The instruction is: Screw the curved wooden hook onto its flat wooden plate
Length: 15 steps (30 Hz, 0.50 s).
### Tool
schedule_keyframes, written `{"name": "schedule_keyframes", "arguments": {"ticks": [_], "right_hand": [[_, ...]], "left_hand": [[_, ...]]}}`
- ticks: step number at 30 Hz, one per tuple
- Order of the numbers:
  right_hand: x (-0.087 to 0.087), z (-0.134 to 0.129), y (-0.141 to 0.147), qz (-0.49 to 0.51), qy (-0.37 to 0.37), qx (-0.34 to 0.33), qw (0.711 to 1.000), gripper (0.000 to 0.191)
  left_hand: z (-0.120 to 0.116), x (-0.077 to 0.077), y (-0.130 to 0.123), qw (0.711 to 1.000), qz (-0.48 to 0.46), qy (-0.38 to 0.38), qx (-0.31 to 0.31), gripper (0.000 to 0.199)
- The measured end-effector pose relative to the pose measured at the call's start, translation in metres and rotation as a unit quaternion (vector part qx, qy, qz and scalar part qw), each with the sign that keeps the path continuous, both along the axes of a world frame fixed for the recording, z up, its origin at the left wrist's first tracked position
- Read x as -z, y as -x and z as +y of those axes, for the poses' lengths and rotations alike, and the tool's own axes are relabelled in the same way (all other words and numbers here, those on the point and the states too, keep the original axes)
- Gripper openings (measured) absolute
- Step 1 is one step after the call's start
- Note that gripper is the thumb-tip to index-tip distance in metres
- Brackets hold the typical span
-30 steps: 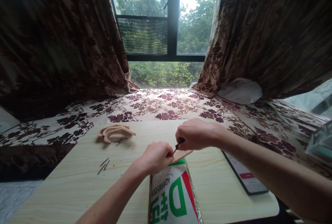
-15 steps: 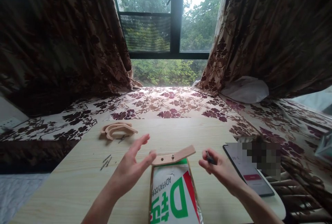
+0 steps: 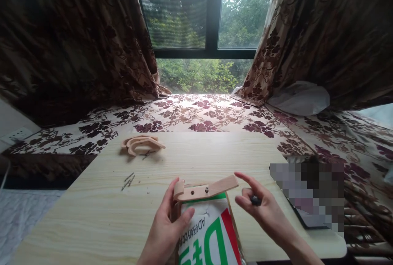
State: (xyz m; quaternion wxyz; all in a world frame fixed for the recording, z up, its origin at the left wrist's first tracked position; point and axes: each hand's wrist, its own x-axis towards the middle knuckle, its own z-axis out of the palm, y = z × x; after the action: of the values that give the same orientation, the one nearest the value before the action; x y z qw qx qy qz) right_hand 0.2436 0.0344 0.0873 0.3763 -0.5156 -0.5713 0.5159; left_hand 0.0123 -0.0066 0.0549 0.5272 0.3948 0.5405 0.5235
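A pale wooden hook [image 3: 199, 192], curled up at its left end and angled up at its right, lies across the far edge of a printed carton [image 3: 211, 232]. One of its two visible holes has a dark screw [image 3: 206, 190] in it. My left hand [image 3: 168, 224] is closed around the hook's curled end and the carton's corner, thumb over the print. In the curled fingers of my right hand [image 3: 260, 207] is a small black object [image 3: 255, 200], mostly hidden. The right index finger stretches to the hook's right tip.
Several curved wooden hooks [image 3: 143, 145] lie at the table's back left, with screws [image 3: 149, 154] beside them. More loose screws [image 3: 128, 181] are nearer me. A phone [image 3: 307, 220], partly pixelated, lies along the right edge of the table [image 3: 92, 216]. Beyond is a floral-covered ledge [image 3: 202, 113].
My left hand has moved right and closed on the hook's left end and carton corner. My right index finger has extended to the hook's right tip. The view has tilted down slightly.
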Motion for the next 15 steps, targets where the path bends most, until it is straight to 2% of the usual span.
{"name": "schedule_keyframes", "arguments": {"ticks": [4, 8, 10, 15], "right_hand": [[-0.006, 0.012, 0.010, 0.010, -0.014, -0.004, 1.000, 0.060], [-0.001, 0.016, 0.029, 0.041, -0.002, -0.020, 0.999, 0.041], [0.002, 0.014, 0.035, 0.038, -0.002, -0.011, 0.999, 0.033], [0.008, 0.007, 0.041, 0.043, 0.030, 0.012, 0.999, 0.030]], "left_hand": [[0.003, 0.002, -0.003, 1.000, -0.001, 0.016, 0.004, 0.069], [0.004, -0.009, -0.008, 0.998, -0.009, 0.038, -0.040, 0.065], [0.005, -0.012, -0.006, 0.998, 0.002, 0.055, -0.038, 0.064], [0.007, -0.004, 0.001, 0.995, 0.034, 0.091, -0.007, 0.053]]}}
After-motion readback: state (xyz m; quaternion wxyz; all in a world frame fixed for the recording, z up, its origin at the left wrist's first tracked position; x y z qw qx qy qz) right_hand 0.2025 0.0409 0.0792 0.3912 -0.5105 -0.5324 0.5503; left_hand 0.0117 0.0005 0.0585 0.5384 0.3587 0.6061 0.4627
